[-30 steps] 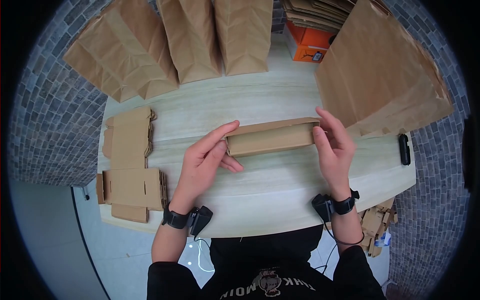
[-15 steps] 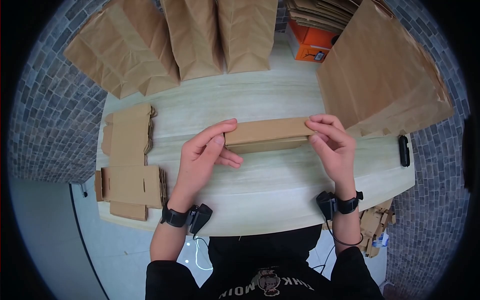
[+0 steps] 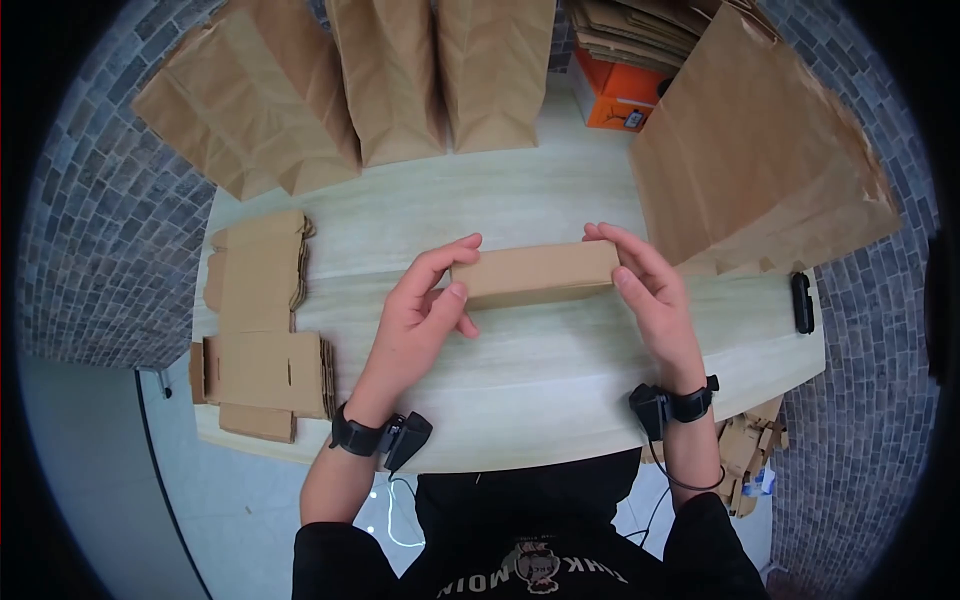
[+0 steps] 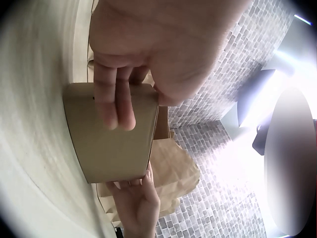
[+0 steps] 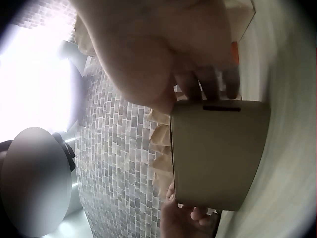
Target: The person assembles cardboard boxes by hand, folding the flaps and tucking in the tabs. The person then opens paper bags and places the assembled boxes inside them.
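Note:
A long, narrow brown cardboard box (image 3: 540, 268), its lid closed down, lies between the two hands over the middle of the table. The left hand (image 3: 418, 310) holds its left end, thumb on the near side and fingers at the far side. At the right end, the right hand (image 3: 655, 305) pinches the box between thumb and fingers. In the left wrist view the box's flat side (image 4: 114, 144) faces the camera, with fingers of the left hand (image 4: 153, 44) across it. A dark slot shows in the box (image 5: 218, 153) in the right wrist view.
Flattened cardboard pieces (image 3: 265, 370) are stacked at the table's left. Brown paper bags (image 3: 390, 90) stand along the back, with a larger bag (image 3: 760, 150) at right. An orange box (image 3: 610, 95) sits under more cardboard. A black object (image 3: 803, 303) lies at the right edge.
The box was open on top one second ago; its lid has since come down. The right hand has moved left with its end of the box, and the left hand slightly right.

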### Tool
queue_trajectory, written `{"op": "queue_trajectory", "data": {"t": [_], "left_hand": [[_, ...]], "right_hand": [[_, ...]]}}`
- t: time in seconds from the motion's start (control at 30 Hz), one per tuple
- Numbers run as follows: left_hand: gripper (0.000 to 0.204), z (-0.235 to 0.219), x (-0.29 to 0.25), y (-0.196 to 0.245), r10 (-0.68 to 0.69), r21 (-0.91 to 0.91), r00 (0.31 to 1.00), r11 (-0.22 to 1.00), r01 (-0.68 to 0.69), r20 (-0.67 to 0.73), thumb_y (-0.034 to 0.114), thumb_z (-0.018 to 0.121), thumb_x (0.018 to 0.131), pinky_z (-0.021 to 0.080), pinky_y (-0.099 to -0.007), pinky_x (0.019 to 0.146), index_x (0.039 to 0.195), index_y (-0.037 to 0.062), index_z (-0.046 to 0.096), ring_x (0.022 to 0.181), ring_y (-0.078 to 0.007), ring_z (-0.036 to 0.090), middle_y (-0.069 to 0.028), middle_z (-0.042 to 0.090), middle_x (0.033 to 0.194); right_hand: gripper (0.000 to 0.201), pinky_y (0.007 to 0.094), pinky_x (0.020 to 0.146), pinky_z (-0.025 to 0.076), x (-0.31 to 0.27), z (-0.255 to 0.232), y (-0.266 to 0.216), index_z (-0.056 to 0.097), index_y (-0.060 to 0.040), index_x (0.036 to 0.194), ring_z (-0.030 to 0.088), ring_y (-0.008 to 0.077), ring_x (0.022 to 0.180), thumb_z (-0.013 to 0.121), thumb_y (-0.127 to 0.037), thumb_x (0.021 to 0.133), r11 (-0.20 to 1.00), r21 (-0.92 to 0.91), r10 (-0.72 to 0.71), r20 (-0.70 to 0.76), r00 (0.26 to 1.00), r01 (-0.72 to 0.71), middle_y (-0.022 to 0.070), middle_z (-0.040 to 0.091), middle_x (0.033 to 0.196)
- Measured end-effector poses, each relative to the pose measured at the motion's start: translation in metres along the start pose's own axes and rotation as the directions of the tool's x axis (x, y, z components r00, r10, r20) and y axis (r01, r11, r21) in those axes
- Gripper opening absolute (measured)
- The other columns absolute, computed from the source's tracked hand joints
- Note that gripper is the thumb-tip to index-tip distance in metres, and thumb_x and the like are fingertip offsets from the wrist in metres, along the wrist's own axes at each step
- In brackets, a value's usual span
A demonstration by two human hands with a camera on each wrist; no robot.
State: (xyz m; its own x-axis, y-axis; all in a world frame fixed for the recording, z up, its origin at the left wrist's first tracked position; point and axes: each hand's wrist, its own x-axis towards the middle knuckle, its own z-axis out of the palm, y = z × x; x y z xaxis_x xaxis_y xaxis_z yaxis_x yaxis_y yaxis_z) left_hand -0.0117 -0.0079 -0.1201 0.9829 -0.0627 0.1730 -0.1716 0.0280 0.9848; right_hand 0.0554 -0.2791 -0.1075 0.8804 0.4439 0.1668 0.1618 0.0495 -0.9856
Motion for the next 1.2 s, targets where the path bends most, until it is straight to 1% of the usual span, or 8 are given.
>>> {"op": "queue_trajectory", "data": {"t": [0.33, 0.43, 0.7, 0.93, 1.0, 1.03, 1.13, 1.2], "left_hand": [[0.046, -0.003, 0.001, 0.007, -0.307, -0.308, 0.952, 0.904, 0.295, 0.008, 0.039, 0.041, 0.105, 0.061, -0.0324, 0.067, 0.132, 0.0017, 0.046, 0.080, -0.0292, 0.071, -0.0157, 0.046, 0.144], [0.050, -0.006, 0.002, 0.002, -0.246, -0.371, 0.968, 0.896, 0.244, 0.044, 0.046, 0.041, 0.104, 0.063, -0.0371, 0.071, 0.125, 0.0018, 0.052, 0.091, -0.0302, 0.070, -0.0164, 0.045, 0.144], [0.025, -0.004, 0.001, -0.014, 0.065, -0.192, 0.997, 0.979, -0.072, -0.045, 0.020, 0.057, 0.097, 0.059, -0.0368, 0.070, 0.116, 0.0045, 0.057, 0.110, -0.0272, 0.061, -0.0160, 0.046, 0.142], [0.051, -0.005, -0.003, -0.007, -0.067, -0.170, 0.986, 0.981, 0.092, 0.150, 0.001, 0.064, 0.088, 0.059, -0.0349, 0.078, 0.137, 0.0067, 0.049, 0.131, -0.0246, 0.047, -0.0132, 0.029, 0.157], [0.061, 0.008, -0.006, -0.003, -0.075, -0.056, 0.983, 0.995, 0.086, 0.170, 0.000, 0.063, 0.088, 0.050, -0.0395, 0.099, 0.145, 0.0068, 0.043, 0.144, -0.0284, 0.031, -0.0140, 0.018, 0.162], [0.066, 0.005, -0.006, -0.010, -0.048, 0.013, 0.975, 0.999, 0.046, 0.215, 0.000, 0.061, 0.090, 0.031, -0.0409, 0.116, 0.150, 0.0068, 0.036, 0.149, -0.0282, 0.019, -0.0143, 0.012, 0.164], [0.071, 0.000, -0.002, -0.013, 0.133, 0.313, 0.966, 0.929, -0.199, 0.220, 0.012, 0.064, 0.093, 0.051, -0.0418, 0.098, 0.153, 0.0046, 0.027, 0.144, -0.0270, 0.030, -0.0125, 0.015, 0.163], [0.074, -0.001, 0.002, -0.011, 0.143, 0.340, 0.971, 0.918, -0.203, 0.193, 0.009, 0.062, 0.093, 0.051, -0.0411, 0.098, 0.155, 0.0061, 0.021, 0.144, -0.0276, 0.030, -0.0130, 0.015, 0.163]], "right_hand": [[0.067, 0.0377, 0.118, 0.019, 0.002, 0.006, 0.025, 0.028, -0.0002, 0.153, 0.030, 0.0259, 0.145, 0.030, -0.048, 0.105, 0.984, 0.160, -0.094, 0.060, 0.994, 0.084, 0.0159, 0.030, 0.158], [0.075, 0.0386, 0.120, 0.014, 0.001, 0.010, 0.021, 0.021, -0.0004, 0.154, 0.024, 0.0267, 0.147, 0.030, -0.055, 0.103, 0.959, 0.267, -0.118, 0.055, 0.992, 0.099, 0.0164, 0.023, 0.161], [0.085, 0.0381, 0.120, 0.014, 0.003, 0.002, 0.034, 0.014, -0.0026, 0.156, 0.015, 0.0257, 0.150, 0.039, -0.061, 0.099, 0.887, 0.461, 0.015, -0.017, 1.000, -0.005, 0.0160, 0.016, 0.162], [0.099, 0.0401, 0.118, 0.019, 0.000, 0.002, 0.024, 0.014, -0.0078, 0.157, 0.021, 0.0274, 0.146, 0.071, -0.047, 0.085, 0.992, 0.091, -0.095, 0.159, 0.983, 0.081, 0.0166, 0.023, 0.155], [0.101, 0.0408, 0.118, 0.020, 0.000, 0.002, 0.023, 0.015, -0.0092, 0.156, 0.022, 0.0286, 0.144, 0.075, -0.041, 0.081, 0.998, 0.020, -0.069, 0.150, 0.986, 0.066, 0.0167, 0.023, 0.154], [0.099, 0.0411, 0.117, 0.022, -0.001, 0.000, 0.022, 0.018, -0.0096, 0.155, 0.024, 0.0307, 0.142, 0.076, -0.035, 0.079, 0.994, -0.051, -0.090, 0.153, 0.984, 0.098, 0.0168, 0.025, 0.151], [0.096, 0.0415, 0.115, 0.025, 0.001, 0.001, 0.017, 0.025, -0.0105, 0.153, 0.028, 0.0350, 0.138, 0.078, -0.027, 0.074, 0.947, -0.246, -0.157, 0.203, 0.966, 0.206, 0.0178, 0.030, 0.143], [0.095, 0.0416, 0.114, 0.027, 0.000, 0.004, 0.016, 0.030, -0.0110, 0.151, 0.031, 0.0373, 0.135, 0.079, -0.024, 0.071, 0.890, -0.362, -0.196, 0.246, 0.949, 0.278, 0.0186, 0.033, 0.139]]}}
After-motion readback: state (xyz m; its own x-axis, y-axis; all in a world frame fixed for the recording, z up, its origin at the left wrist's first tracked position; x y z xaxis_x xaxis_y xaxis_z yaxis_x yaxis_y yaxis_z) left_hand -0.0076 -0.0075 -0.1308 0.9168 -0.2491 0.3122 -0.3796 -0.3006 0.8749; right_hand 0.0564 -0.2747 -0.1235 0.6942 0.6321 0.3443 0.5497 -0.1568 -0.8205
